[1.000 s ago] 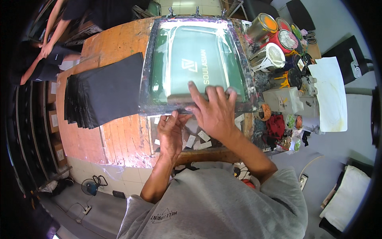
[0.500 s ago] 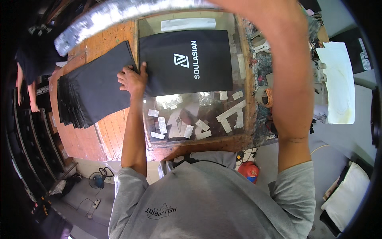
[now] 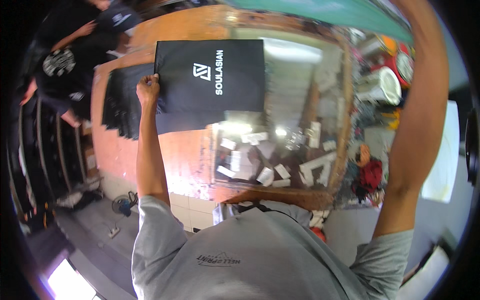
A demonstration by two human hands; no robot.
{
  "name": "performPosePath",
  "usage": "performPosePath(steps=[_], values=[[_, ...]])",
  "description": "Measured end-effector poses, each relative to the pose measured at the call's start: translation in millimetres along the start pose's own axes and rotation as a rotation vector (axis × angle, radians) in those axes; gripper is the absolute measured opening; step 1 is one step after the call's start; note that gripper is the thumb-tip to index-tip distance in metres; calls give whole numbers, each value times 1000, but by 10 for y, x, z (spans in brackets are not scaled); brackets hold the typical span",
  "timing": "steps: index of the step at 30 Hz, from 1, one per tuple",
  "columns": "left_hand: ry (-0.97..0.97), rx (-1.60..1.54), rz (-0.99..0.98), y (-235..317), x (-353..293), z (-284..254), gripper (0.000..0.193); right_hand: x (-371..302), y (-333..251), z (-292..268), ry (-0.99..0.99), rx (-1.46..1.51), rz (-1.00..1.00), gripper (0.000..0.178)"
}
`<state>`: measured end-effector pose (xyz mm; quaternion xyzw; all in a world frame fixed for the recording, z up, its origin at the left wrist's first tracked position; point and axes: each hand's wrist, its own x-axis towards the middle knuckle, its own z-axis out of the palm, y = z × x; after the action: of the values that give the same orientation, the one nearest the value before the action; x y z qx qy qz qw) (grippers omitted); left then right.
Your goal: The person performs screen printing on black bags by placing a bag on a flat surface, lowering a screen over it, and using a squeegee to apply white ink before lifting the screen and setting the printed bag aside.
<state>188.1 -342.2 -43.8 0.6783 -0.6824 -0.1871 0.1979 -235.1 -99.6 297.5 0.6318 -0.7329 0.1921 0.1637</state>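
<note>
My left hand (image 3: pixel 148 90) pinches the left edge of a flat black sheet (image 3: pixel 240 75) that bears a white logo and lettering. The sheet lies partly over a fanned stack of black sheets (image 3: pixel 125 95) and partly over a glass panel (image 3: pixel 290 100) set in the wooden table. My right arm (image 3: pixel 417 120) reaches up past the upper right edge of the picture, so the right hand is out of sight. A long green panel (image 3: pixel 320 22) slants across the top of the picture, near that arm.
Small pale strips (image 3: pixel 282 171) lie at the glass panel's near side. To its right stand a white tub (image 3: pixel 385 85), a red container (image 3: pixel 402 67) and a crumpled red cloth (image 3: pixel 370 175). Beyond the wooden table (image 3: pixel 120 150) on the left, people (image 3: pixel 70 60) in black stand close by.
My left hand has taken the printed sheet's edge and drawn the sheet leftward off much of the glass, over the stack. The right arm reaches farther out; the view has shifted, showing the green panel.
</note>
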Motion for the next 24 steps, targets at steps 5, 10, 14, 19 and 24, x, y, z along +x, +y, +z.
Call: performPosePath(steps=[5, 10, 14, 19, 24], values=[[562, 257, 253, -463, 167, -706, 33, 90, -332, -121, -83, 207, 78, 42], [292, -189, 511, 144, -1280, 43, 15, -69, -269, -90, -1, 271, 66, 37], [52, -44, 302, 418, -2227, 614, 22, -74, -143, -25, -35, 186, 115, 37], [40, -86, 250, 387, -2213, 718, 20, -74, -183, -41, -46, 138, 76, 37], [-241, -609, -80, 486, -1911, 444, 24, -184, -167, -118, -99, 177, 159, 41]])
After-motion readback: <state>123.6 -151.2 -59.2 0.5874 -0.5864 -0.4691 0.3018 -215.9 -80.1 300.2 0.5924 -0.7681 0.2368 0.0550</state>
